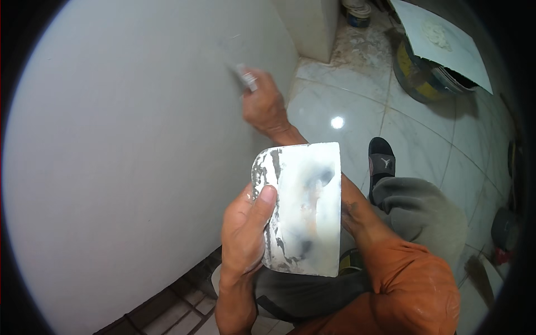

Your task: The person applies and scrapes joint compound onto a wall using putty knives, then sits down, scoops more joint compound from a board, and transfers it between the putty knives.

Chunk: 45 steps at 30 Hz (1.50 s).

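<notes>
White smeared plate (310, 223) and scraper (247, 79) in hand
Left hand (243, 240) clamps the plate, thumb on top; ahead of it, right hand (264, 106) curls closed round the blurred scraper beside the wall (139, 139).

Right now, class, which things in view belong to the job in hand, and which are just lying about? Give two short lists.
In the job:
white plate, in the left hand
blurred tool, in the right hand
wall
probably the white paste, board and bucket beneath

Apparently lying about:
small tub beside the pillar
dark object at right edge, unclear
</notes>
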Each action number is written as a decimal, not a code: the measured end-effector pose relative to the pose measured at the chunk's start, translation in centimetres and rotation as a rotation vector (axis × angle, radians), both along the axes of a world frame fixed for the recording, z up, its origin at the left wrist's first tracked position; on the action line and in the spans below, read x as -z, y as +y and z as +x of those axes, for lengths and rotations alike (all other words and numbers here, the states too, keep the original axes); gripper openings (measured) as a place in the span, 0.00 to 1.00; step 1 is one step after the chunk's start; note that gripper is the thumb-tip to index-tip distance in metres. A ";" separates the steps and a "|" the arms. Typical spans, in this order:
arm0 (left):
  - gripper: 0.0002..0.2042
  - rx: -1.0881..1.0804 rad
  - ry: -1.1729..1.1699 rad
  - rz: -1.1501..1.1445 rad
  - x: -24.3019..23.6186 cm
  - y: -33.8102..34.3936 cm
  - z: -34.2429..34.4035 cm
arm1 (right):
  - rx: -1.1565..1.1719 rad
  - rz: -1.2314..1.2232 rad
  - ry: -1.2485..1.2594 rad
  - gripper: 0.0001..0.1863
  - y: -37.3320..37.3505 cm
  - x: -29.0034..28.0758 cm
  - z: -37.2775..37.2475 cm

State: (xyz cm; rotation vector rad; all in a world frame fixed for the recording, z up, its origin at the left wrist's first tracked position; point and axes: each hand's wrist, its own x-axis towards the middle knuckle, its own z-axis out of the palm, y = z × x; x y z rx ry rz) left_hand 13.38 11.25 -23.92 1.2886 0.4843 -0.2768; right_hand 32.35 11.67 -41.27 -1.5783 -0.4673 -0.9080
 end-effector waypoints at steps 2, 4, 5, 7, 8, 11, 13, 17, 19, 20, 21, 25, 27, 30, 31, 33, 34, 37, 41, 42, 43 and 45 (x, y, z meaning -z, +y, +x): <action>0.18 -0.004 0.000 -0.003 0.0 -0.2 0.1 | -0.072 0.184 0.783 0.18 -1.0 0.5 0.9; 0.18 0.027 0.004 -0.026 0.5 -0.3 0.2 | -0.045 0.095 0.868 0.18 -1.6 2.4 3.0; 0.18 0.032 0.003 -0.023 0.7 -0.3 0.2 | -0.025 0.005 0.953 0.18 -1.5 3.3 4.0; 0.18 0.024 0.027 0.037 0.9 0.2 0.0 | -0.054 0.011 0.972 0.18 -1.0 3.2 4.9; 0.18 0.024 0.027 0.042 0.8 0.3 0.0 | -0.077 0.010 0.992 0.19 -0.7 3.1 5.2; 0.18 0.005 0.021 0.060 0.4 0.2 0.1 | -0.041 -0.009 0.916 0.18 0.5 2.6 5.2; 0.18 0.000 0.013 0.053 0.3 0.3 0.0 | -0.003 -0.032 0.843 0.19 1.3 1.7 4.6; 0.18 0.021 0.012 0.060 0.1 0.2 -0.2 | 0.065 -0.084 0.467 0.21 2.2 0.1 2.4; 0.18 0.028 0.003 0.036 -0.2 0.1 -0.2 | 0.030 -0.076 0.289 0.22 2.1 -0.7 0.7; 0.18 0.026 0.003 0.038 -0.3 0.1 -0.2 | -0.004 -0.068 0.111 0.23 2.0 -1.0 0.3; 0.18 0.021 0.006 0.026 -0.4 -0.1 -0.1 | -0.003 -0.064 0.108 0.23 1.6 -0.8 0.3; 0.18 0.018 0.006 -0.003 -0.3 -0.4 0.0 | 0.035 0.114 0.131 0.18 -0.8 0.2 1.4; 0.18 0.030 -0.009 0.003 -0.3 -0.3 0.0 | 0.091 0.187 0.342 0.16 -1.3 0.2 3.3; 0.18 0.045 -0.023 0.017 -0.1 0.2 -0.2 | 0.008 0.075 0.688 0.14 -1.1 0.1 5.4; 0.18 0.045 -0.027 0.026 -0.1 0.4 -0.2 | 0.004 0.028 0.683 0.15 -0.8 -0.5 5.7; 0.18 0.032 -0.021 0.027 -0.3 0.3 0.0 | -0.002 -0.020 0.679 0.16 0.0 -1.7 5.7; 0.18 0.017 -0.012 0.027 -0.4 0.2 0.0 | 0.032 0.017 0.562 0.16 0.6 -2.2 4.9; 0.18 -0.008 -0.004 0.054 -0.8 -0.1 0.0 | 0.022 0.043 0.274 0.19 0.9 -2.7 2.0; 0.18 0.005 -0.010 0.034 -1.0 0.0 0.1 | -0.084 0.056 -0.008 0.24 -1.1 -1.7 1.4; 0.18 0.000 -0.008 0.031 -0.8 -0.2 0.1 | -0.083 0.053 -0.011 0.24 -1.8 -1.5 1.8; 0.18 -0.009 -0.003 0.034 -0.8 -0.2 0.1 | -0.049 0.070 0.030 0.25 -2.2 -1.4 2.6; 0.18 -0.021 -0.009 0.026 -0.9 -0.2 0.0 | -0.015 0.086 0.069 0.26 -2.2 -1.4 4.4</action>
